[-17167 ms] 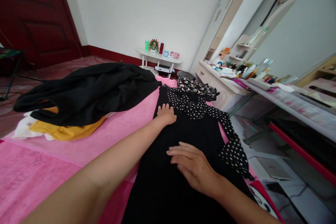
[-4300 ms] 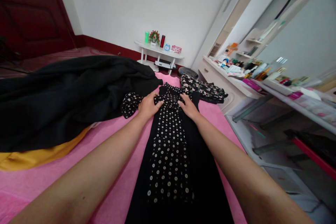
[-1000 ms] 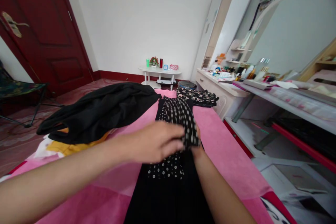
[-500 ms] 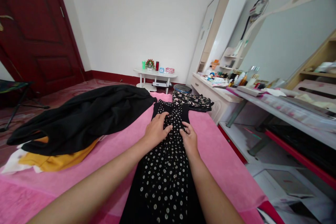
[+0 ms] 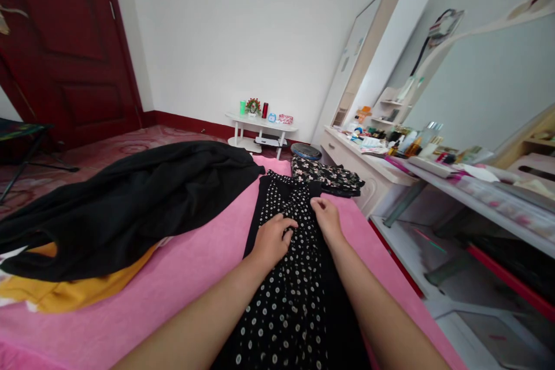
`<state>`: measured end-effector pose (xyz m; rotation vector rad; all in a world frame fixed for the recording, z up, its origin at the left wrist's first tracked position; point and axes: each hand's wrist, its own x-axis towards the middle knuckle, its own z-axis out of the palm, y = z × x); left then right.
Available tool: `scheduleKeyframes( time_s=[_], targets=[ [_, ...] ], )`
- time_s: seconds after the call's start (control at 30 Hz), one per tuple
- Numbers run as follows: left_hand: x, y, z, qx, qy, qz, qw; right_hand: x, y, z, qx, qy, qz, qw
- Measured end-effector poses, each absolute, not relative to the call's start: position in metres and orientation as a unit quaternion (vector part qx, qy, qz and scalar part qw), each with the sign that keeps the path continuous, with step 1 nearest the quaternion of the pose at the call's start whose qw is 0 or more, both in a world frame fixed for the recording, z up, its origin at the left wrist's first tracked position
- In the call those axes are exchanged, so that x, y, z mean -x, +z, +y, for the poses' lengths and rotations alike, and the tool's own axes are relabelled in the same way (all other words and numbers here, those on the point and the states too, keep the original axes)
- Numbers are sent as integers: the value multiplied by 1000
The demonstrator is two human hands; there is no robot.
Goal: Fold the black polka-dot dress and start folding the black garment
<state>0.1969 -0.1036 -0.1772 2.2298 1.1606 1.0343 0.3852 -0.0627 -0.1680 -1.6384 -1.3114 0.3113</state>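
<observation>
A long black dress (image 5: 281, 300) with white dots down its middle and plain black sides lies stretched out in front of me. My left hand (image 5: 274, 238) rests on the dotted middle, its fingers loosely spread and slightly bent. At the right edge, near the top, the fingers of my right hand (image 5: 327, 217) are curled together on the plain black side. Beyond that hand is a folded black floral garment (image 5: 325, 173). To the left, a black garment (image 5: 143, 196) lies spread over a yellow one (image 5: 82, 292), with some white cloth under it.
Everything lies on a pink bed cover (image 5: 195, 266). A dressing table (image 5: 347, 150) crowded with bottles and a glass-topped desk (image 5: 489, 199) stand along the right. By the far wall is a low white table (image 5: 260, 122). A dark red door (image 5: 73, 58) is at the left.
My left hand has slid down the dress towards me. The right hand has gone to the dress's right edge and its fingers have closed there. The view has shifted slightly.
</observation>
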Motion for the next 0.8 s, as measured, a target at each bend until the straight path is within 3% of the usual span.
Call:
scheduleKeyframes(
  time_s=[0.2,0.43,0.8],
  targets=[
    [-196,-177,-105,-828,357,378,208,-385,-162,7,722,121,-549,404],
    [-200,-185,-93,-728,400,481,281,-405,-169,13,752,8,-500,429],
    [-196,-175,-100,-772,276,557,134,-394,-182,10,800,-30,-544,251]
  ],
)
